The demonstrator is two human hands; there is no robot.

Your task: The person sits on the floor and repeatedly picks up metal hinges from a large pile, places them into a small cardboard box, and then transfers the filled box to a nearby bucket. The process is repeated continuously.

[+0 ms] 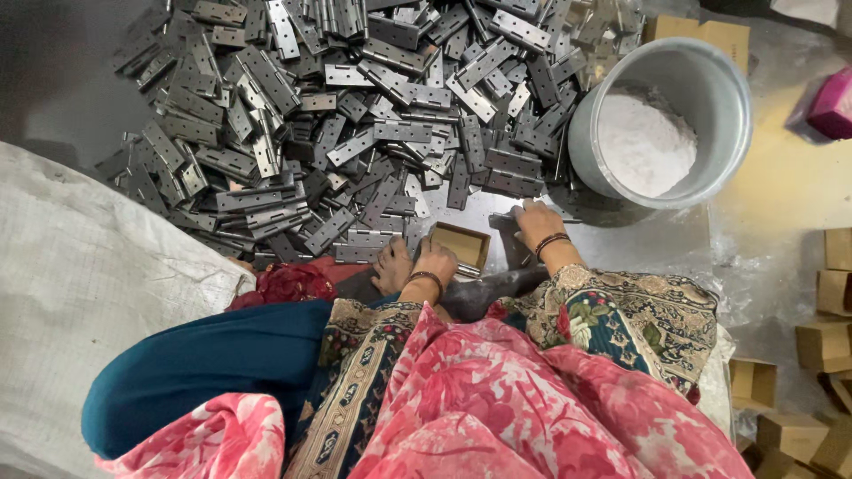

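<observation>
On the floor in front of my crossed legs, my left hand (433, 260) rests on the near edge of a small open cardboard box (461, 244), fingers curled over its rim and touching it rather than lifting it. My right hand (535, 222) lies just beside the box on its right, fingers pressed down on a few flat metal hinges (506, 222); whether it is actually pinching one I cannot tell. The box looks largely unfilled from here, and the great heap of loose steel hinges (355, 115) beyond it is barely dented, so I judge the packing to be at an early stage. A metal pot of white powder (661, 115) stands to the right, and more small cardboard cartons (821, 341) wait at the far right edge.
</observation>
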